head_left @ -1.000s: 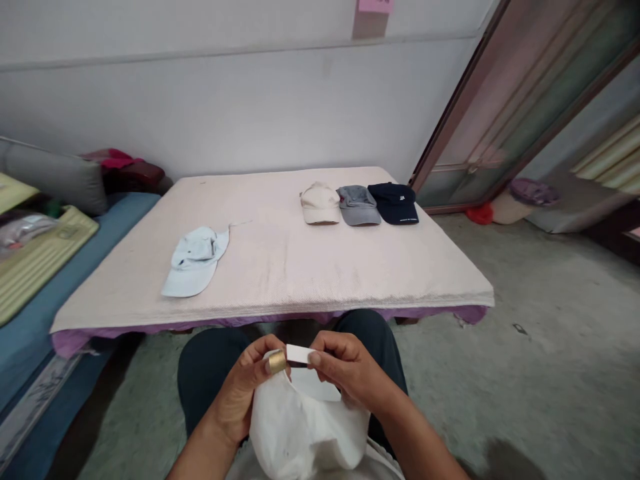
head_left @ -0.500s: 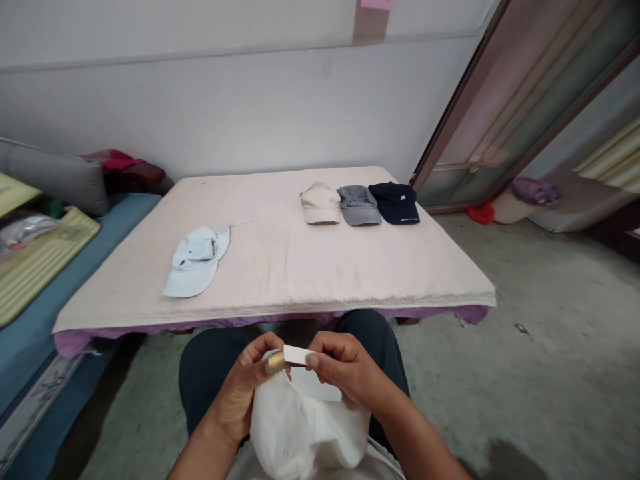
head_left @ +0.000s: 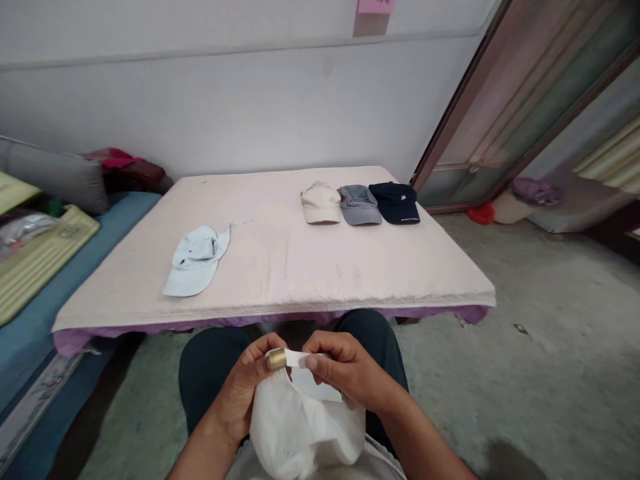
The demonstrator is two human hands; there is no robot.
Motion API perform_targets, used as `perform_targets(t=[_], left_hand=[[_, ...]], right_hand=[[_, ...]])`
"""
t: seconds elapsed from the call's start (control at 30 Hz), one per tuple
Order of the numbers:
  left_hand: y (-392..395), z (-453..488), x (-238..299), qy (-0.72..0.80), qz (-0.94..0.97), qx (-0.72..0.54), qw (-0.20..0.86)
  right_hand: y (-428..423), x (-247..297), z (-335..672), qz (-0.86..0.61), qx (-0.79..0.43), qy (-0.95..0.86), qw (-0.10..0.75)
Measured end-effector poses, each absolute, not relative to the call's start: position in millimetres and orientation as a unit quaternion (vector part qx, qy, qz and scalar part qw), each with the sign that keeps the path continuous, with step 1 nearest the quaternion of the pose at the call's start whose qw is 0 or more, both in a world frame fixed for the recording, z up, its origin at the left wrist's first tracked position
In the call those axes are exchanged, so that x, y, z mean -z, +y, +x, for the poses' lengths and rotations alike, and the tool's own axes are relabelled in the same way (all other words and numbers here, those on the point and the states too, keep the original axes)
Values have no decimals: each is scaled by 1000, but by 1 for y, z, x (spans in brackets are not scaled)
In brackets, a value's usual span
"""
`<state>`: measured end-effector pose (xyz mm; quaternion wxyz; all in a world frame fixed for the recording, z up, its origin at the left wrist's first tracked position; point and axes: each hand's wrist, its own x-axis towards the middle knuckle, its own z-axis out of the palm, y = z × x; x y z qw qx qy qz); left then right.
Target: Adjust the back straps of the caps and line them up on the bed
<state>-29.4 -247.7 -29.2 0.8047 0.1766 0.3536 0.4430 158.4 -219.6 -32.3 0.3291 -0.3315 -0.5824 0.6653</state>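
A white cap (head_left: 305, 427) rests in my lap, its back facing away from me. My left hand (head_left: 240, 393) is closed around the cap at its brass strap buckle (head_left: 277, 359). My right hand (head_left: 347, 370) pinches the white strap (head_left: 299, 359) just right of the buckle. Ahead on the low table (head_left: 280, 267) lie a pale blue cap (head_left: 196, 259) at the left and a row of a cream cap (head_left: 320, 202), a grey cap (head_left: 359, 205) and a navy cap (head_left: 398, 202) at the far right.
A blue mat with a green cushion (head_left: 35, 257) and a grey pillow (head_left: 60, 177) lies to the left of the table. A glass door (head_left: 505, 107) stands at the right, with bare concrete floor (head_left: 550, 347) below it.
My right hand has slid the white strap slightly further in at the buckle, so less of it sticks out. The caps on the table have not moved.
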Motion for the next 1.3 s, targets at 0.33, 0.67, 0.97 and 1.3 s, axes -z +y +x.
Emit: perform_targets(t=[0.33, 0.67, 0.97, 1.3], left_hand=[[-246, -28, 26, 383, 189, -445, 787], [-249, -26, 26, 358, 210, -430, 802], [-249, -27, 25, 418, 305, -401, 756], [-249, -40, 28, 426, 420, -347, 722]], right_hand=[[-220, 34, 158, -310, -699, -543, 347], [-221, 26, 152, -282, -761, -467, 352], [-214, 29, 153, -261, -755, -497, 339], [-215, 27, 153, -297, -713, -525, 357]])
